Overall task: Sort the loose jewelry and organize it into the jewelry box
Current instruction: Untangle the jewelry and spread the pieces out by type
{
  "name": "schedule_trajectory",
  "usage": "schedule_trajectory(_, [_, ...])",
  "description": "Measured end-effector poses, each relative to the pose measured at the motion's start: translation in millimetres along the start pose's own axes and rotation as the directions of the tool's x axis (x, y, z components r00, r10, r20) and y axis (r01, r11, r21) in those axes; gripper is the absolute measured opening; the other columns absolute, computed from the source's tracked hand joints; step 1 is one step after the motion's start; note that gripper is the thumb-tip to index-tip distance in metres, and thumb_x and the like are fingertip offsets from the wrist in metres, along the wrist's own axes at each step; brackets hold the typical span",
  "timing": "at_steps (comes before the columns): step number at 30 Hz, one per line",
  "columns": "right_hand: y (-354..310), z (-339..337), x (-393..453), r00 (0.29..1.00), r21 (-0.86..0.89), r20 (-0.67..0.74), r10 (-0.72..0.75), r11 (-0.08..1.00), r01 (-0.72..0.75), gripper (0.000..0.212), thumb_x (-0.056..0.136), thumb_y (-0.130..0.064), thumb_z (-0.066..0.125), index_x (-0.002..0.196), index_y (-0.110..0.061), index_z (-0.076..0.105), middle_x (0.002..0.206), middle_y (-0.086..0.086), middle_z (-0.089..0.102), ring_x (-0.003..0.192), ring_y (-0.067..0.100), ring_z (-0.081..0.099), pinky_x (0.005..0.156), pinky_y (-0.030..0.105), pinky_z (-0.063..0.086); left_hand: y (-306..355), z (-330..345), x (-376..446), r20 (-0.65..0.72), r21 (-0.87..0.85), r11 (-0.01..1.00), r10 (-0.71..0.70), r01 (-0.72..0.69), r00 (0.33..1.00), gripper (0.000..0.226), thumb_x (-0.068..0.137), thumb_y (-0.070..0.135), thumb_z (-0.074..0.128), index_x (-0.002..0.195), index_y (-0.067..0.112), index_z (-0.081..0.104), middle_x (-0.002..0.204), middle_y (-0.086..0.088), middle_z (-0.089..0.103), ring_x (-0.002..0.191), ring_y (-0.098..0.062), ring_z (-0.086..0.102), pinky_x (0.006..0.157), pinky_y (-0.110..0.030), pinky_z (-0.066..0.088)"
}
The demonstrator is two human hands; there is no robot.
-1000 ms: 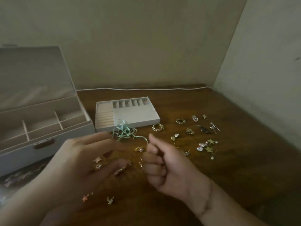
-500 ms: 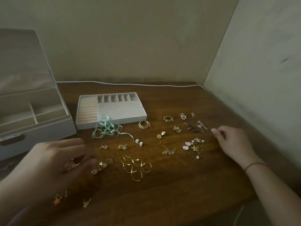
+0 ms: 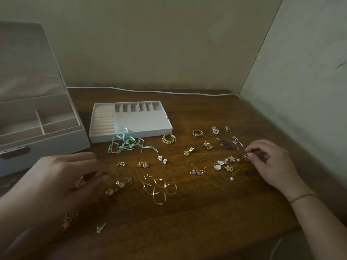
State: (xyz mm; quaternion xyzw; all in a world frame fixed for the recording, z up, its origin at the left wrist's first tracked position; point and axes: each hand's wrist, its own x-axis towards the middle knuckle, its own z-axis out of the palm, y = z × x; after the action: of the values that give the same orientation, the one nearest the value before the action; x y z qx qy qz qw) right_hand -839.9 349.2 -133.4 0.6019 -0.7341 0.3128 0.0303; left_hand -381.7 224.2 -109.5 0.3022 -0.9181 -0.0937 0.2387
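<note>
Head view: loose jewelry (image 3: 159,190) lies scattered across the worktop (image 3: 206,212), none yet in the jewelry box (image 3: 43,139) or its tray (image 3: 142,119). Right hand (image 3: 270,162) pinches a small gold piece (image 3: 246,157); left hand (image 3: 62,179) hovers, fingers relaxed. A careless sweep could scatter or tangle pairs.

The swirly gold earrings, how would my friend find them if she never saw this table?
Start at the white tray standing in the middle of the wooden table, then come straight toward the near edge, past the green ribbon. The swirly gold earrings lie there: long thin twisted wire loops, far bigger than the small studs around them.
</note>
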Motion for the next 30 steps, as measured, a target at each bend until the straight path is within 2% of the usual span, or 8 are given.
schedule_trajectory(5, [-3, -3, -1, 0.999, 0.044, -0.018, -0.035, 0.998, 0.035, 0.027, 0.083, 0.001, 0.070, 0.091, -0.024, 0.068, 0.099, -0.010, 0.065, 0.096, -0.004, 0.057, 0.077, 0.007, 0.045, -4, -1, -1, -0.031, -0.012, 1.000, 0.015, -0.015, 0.999, 0.017, 0.092, 0.051, 0.053, 0.093, 0.043, 0.068, 0.079, 0.025, 0.055, 0.059, -0.008, 0.062, 0.052, -0.028, 0.051])
schedule_trajectory(8, [-17, -1, 1, 0.972, 0.001, 0.091, -0.217, 0.976, 0.218, 0.017, 0.083, -0.030, 0.070, 0.100, -0.031, 0.066, 0.104, -0.015, 0.064, 0.111, -0.003, 0.050, 0.095, 0.016, 0.034, -5, 0, 0, -0.043, -0.017, 1.000, 0.021, -0.022, 0.999, 0.019, 0.091, 0.050, 0.053, 0.092, 0.040, 0.069, 0.080, 0.027, 0.057, 0.062, -0.007, 0.064, 0.051, -0.031, 0.053])
schedule_trajectory(11, [-29, 5, 3, 0.937, 0.020, 0.189, -0.294, 0.955, 0.295, 0.027, 0.081, -0.049, 0.064, 0.103, -0.034, 0.068, 0.108, -0.018, 0.063, 0.115, 0.009, 0.051, 0.097, 0.030, 0.039, -8, 2, -1, -0.028, -0.007, 0.999, 0.032, -0.033, 0.999, 0.024, 0.092, 0.054, 0.051, 0.094, 0.040, 0.070, 0.080, 0.023, 0.060, 0.063, -0.008, 0.064, 0.052, -0.032, 0.054])
schedule_trajectory(17, [-40, 11, 6, 0.937, -0.036, 0.230, -0.262, 0.960, 0.277, 0.025, 0.073, -0.042, 0.073, 0.096, -0.045, 0.065, 0.099, -0.019, 0.059, 0.102, 0.007, 0.051, 0.091, 0.038, 0.041, -13, 1, -1, -0.017, -0.002, 1.000, 0.025, -0.025, 1.000, 0.022, 0.093, 0.055, 0.050, 0.097, 0.044, 0.068, 0.081, 0.023, 0.061, 0.063, -0.006, 0.065, 0.054, -0.029, 0.055])
schedule_trajectory(21, [-46, 16, 7, 0.940, -0.011, 0.263, -0.218, 0.973, 0.229, 0.020, 0.076, -0.042, 0.069, 0.095, -0.048, 0.065, 0.100, -0.017, 0.060, 0.103, 0.011, 0.054, 0.093, 0.039, 0.044, -13, 1, 0, -0.023, 0.000, 0.999, 0.033, -0.033, 0.999, 0.021, 0.092, 0.054, 0.051, 0.096, 0.043, 0.068, 0.082, 0.026, 0.059, 0.062, -0.005, 0.064, 0.052, -0.028, 0.054])
schedule_trajectory(26, [-46, 3, 4, 0.933, 0.007, 0.309, -0.184, 0.981, 0.192, 0.043, 0.076, -0.037, 0.078, 0.113, -0.049, 0.059, 0.117, -0.032, 0.046, 0.118, -0.008, 0.040, 0.093, 0.017, 0.031, -15, 2, 0, -0.013, 0.006, 0.998, 0.058, -0.058, 0.998, 0.020, 0.092, 0.053, 0.051, 0.097, 0.043, 0.068, 0.081, 0.025, 0.058, 0.060, -0.005, 0.064, 0.051, -0.029, 0.054])
schedule_trajectory(28, [-42, -5, 1, 0.924, -0.028, 0.337, -0.181, 0.979, 0.203, 0.055, 0.073, -0.044, 0.079, 0.120, -0.053, 0.052, 0.120, -0.045, 0.037, 0.120, -0.018, 0.031, 0.094, 0.017, 0.027, -15, 2, -1, -0.023, 0.010, 0.998, 0.066, -0.066, 0.998, 0.020, 0.092, 0.051, 0.052, 0.096, 0.041, 0.069, 0.080, 0.025, 0.058, 0.060, -0.005, 0.063, 0.050, -0.029, 0.054])
schedule_trajectory(30, [-33, -6, 0, 0.924, -0.096, 0.352, -0.152, 0.976, 0.198, 0.051, 0.070, -0.065, 0.070, 0.117, -0.058, 0.050, 0.121, -0.046, 0.035, 0.122, -0.020, 0.027, 0.097, 0.025, 0.030, -15, -1, -1, -0.024, 0.013, 0.997, 0.074, -0.073, 0.997, 0.022, 0.092, 0.051, 0.051, 0.096, 0.039, 0.070, 0.080, 0.023, 0.060, 0.061, -0.006, 0.064, 0.050, -0.030, 0.055])
